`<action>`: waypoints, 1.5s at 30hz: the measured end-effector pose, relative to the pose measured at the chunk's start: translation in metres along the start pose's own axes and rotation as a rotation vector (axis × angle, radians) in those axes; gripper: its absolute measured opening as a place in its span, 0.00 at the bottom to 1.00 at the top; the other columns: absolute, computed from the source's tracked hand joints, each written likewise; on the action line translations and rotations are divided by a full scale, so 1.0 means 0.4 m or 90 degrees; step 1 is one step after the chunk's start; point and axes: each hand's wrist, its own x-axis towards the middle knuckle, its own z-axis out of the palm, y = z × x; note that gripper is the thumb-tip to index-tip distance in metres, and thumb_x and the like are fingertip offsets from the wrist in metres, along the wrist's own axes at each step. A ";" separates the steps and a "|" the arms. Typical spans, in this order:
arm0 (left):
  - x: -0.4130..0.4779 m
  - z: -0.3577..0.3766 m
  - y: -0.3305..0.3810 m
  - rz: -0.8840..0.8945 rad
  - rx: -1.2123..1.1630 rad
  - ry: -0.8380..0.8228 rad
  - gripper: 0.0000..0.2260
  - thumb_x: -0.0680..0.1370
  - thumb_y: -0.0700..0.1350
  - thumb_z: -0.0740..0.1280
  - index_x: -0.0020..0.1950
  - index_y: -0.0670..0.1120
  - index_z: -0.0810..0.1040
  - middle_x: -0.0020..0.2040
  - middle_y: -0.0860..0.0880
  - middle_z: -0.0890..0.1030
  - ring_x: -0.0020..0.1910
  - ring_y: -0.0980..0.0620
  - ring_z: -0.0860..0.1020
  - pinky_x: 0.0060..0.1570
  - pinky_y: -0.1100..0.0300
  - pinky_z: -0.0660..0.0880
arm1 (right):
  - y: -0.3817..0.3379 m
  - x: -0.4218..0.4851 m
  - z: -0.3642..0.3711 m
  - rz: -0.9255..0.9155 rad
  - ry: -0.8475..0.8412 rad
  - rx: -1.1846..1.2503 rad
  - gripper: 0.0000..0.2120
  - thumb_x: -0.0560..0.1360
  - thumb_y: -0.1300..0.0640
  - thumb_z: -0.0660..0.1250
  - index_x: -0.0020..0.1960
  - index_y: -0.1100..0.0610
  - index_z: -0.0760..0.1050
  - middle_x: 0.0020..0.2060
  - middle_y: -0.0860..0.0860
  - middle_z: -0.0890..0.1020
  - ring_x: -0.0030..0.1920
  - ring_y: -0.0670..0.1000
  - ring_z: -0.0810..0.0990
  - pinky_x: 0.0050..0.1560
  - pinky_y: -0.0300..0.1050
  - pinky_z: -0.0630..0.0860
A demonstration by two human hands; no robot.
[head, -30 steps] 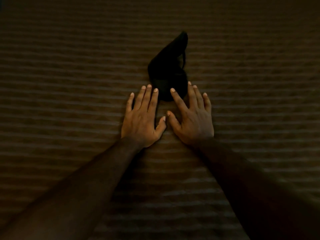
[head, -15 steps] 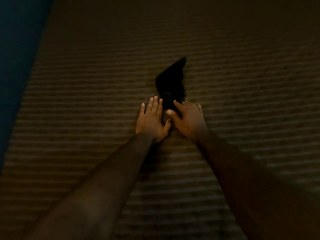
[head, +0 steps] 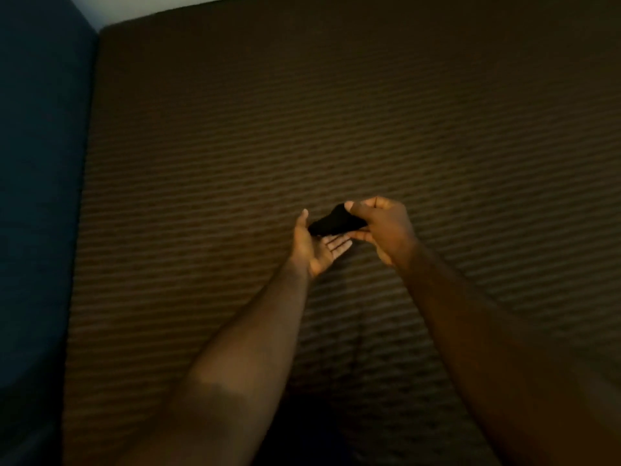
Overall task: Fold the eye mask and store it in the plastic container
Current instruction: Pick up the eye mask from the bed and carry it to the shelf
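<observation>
I hold the eye mask [head: 336, 222] in the air above the ribbed brown surface [head: 336, 112], about mid-scene, bunched into a small dark wad that I take to be folded. My right hand [head: 386, 227] pinches its right end, thumb on top and fingers curled beneath, so the fold cannot spring apart. My left hand [head: 316, 243] lies palm up just under the left end, fingers straight and relaxed, thumb raised beside the cloth, ready to steady it. A dark blue panel [head: 40, 196] stands at the left. I see no plastic container, so storing is not yet done.
</observation>
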 end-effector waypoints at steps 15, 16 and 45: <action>-0.207 0.168 -0.238 0.162 0.226 0.064 0.20 0.79 0.40 0.66 0.71 0.41 0.69 0.69 0.41 0.73 0.68 0.42 0.72 0.67 0.47 0.70 | 0.174 -0.375 -0.424 0.061 0.113 0.127 0.16 0.76 0.66 0.69 0.62 0.59 0.71 0.55 0.56 0.78 0.55 0.57 0.81 0.47 0.51 0.81; -0.231 0.180 -0.256 0.175 0.232 0.060 0.20 0.79 0.39 0.65 0.71 0.41 0.69 0.70 0.42 0.72 0.69 0.43 0.71 0.68 0.47 0.68 | 0.173 -0.391 -0.447 0.058 0.118 0.151 0.16 0.76 0.67 0.69 0.62 0.61 0.72 0.55 0.57 0.79 0.56 0.58 0.81 0.49 0.53 0.82; -0.861 0.193 -0.604 0.283 0.491 0.094 0.05 0.82 0.43 0.60 0.49 0.45 0.74 0.54 0.43 0.78 0.48 0.48 0.78 0.40 0.54 0.79 | 0.151 -0.862 -0.727 -0.019 0.172 0.216 0.05 0.77 0.63 0.68 0.52 0.57 0.76 0.54 0.58 0.81 0.55 0.56 0.81 0.42 0.48 0.79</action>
